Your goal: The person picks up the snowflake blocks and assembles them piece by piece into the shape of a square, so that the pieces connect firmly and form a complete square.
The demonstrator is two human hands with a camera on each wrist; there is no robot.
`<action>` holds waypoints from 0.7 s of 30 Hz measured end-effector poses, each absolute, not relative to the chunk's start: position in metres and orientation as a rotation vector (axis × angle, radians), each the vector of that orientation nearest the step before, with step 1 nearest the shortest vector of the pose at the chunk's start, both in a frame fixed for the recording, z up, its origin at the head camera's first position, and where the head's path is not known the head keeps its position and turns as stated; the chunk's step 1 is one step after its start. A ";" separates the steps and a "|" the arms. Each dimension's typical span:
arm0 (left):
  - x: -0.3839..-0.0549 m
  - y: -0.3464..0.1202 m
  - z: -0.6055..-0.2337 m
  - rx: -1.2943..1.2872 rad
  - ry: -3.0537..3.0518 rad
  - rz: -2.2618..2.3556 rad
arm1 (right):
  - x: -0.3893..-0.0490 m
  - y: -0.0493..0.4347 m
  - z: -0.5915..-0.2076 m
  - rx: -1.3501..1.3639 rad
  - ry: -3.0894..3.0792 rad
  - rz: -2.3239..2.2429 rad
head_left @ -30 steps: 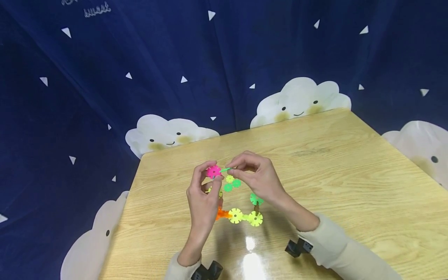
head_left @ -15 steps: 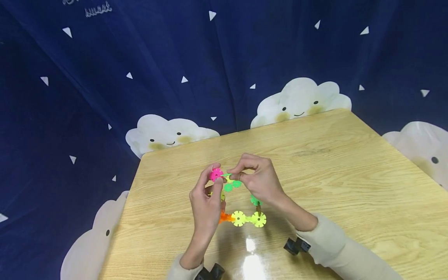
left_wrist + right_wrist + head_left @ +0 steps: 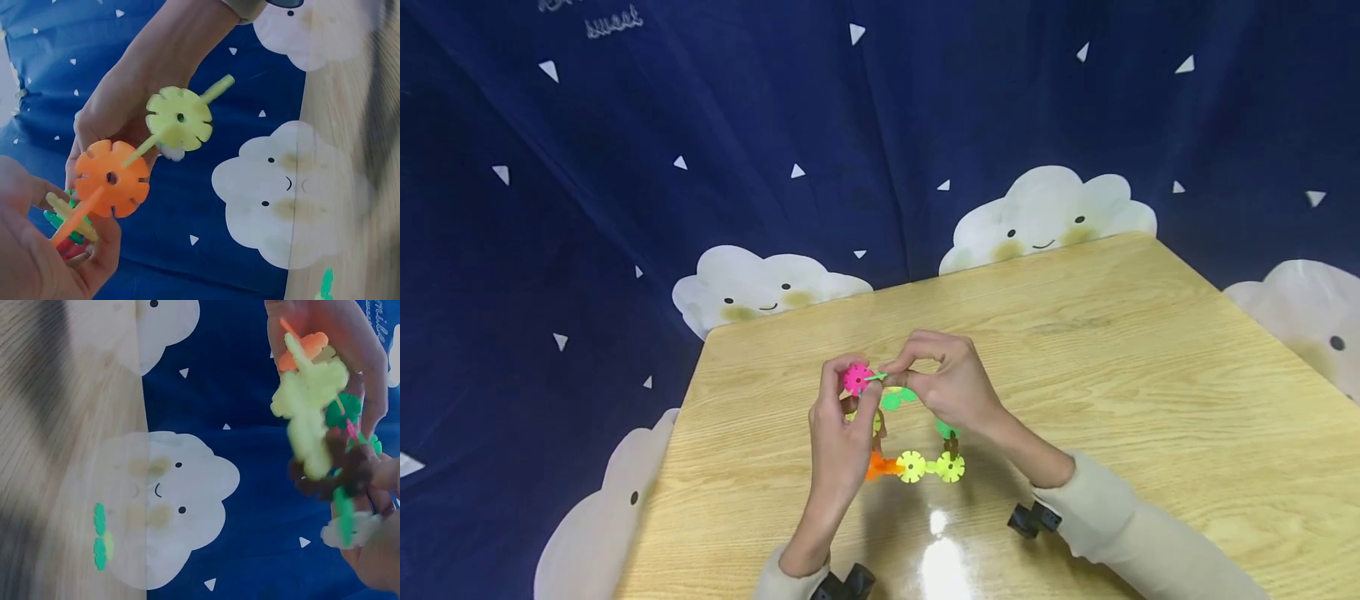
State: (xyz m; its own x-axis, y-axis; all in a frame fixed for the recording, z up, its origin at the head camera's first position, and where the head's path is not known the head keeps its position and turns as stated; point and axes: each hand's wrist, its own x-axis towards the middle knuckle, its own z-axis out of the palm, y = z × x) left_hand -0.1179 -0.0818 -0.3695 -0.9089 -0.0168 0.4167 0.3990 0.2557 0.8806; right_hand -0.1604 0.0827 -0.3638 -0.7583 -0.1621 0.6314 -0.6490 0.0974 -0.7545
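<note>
My left hand point(image 3: 842, 437) holds a chain of notched plastic snowflake discs, its thumb and fingers around a pink disc point(image 3: 855, 380). Edge-on between the thumb and index finger of my right hand point(image 3: 951, 382) is a green disc point(image 3: 875, 377), its tip overlapping the pink one. The chain hangs below both hands and runs through an orange disc point(image 3: 109, 181), yellow discs point(image 3: 912, 467), a brown disc point(image 3: 340, 469) and another green disc point(image 3: 947, 429). A white disc point(image 3: 350, 530) shows beside the right hand in the right wrist view. My fingers hide part of the chain.
Loose green discs point(image 3: 891, 402) and a yellow one point(image 3: 109, 545) lie on the wooden table point(image 3: 1097, 367) beyond the chain. Behind the table hangs a dark blue curtain point(image 3: 820, 100) with white triangles and clouds. Both wrists carry black cameras.
Both hands have come slightly lower in the head view, the chain shifting a little with them. The green disc has drawn closer to the pink one and now overlaps it.
</note>
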 end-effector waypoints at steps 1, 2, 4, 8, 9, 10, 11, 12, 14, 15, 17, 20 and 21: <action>-0.118 -0.083 -0.370 -0.358 -2.207 -1.697 | -0.161 0.082 -0.365 0.796 -2.001 1.709; -0.119 -0.084 -0.370 -0.363 -2.220 -1.700 | -0.162 0.082 -0.366 0.799 -2.007 1.716; -0.119 -0.085 -0.371 -0.366 -2.232 -1.721 | -0.163 0.081 -0.367 0.800 -2.023 1.728; -0.121 -0.089 -0.370 -0.338 -2.246 -1.719 | -0.168 0.081 -0.369 0.844 -2.073 1.738; -0.121 -0.090 -0.369 -0.325 -2.254 -1.706 | -0.169 0.082 -0.369 0.863 -2.092 1.747; -0.122 -0.092 -0.369 -0.314 -2.263 -1.691 | -0.171 0.083 -0.369 0.884 -2.111 1.757; -0.122 -0.094 -0.368 -0.299 -2.273 -1.680 | -0.173 0.085 -0.369 0.904 -2.130 1.768; -0.122 -0.097 -0.367 -0.284 -2.278 -1.665 | -0.175 0.087 -0.369 0.918 -2.146 1.780; -0.122 -0.104 -0.365 -0.245 -2.279 -1.639 | -0.181 0.092 -0.372 0.926 -2.166 1.816; -0.122 -0.107 -0.364 -0.222 -2.273 -1.625 | -0.184 0.095 -0.374 0.915 -2.171 1.837; -0.123 -0.115 -0.361 -0.174 -2.256 -1.598 | -0.193 0.099 -0.381 0.871 -2.169 1.893; -0.124 -0.127 -0.356 -0.117 -2.228 -1.564 | -0.207 0.104 -0.395 0.765 -2.186 1.963; -0.124 -0.130 -0.355 -0.107 -2.223 -1.554 | -0.211 0.106 -0.399 0.731 -2.202 1.978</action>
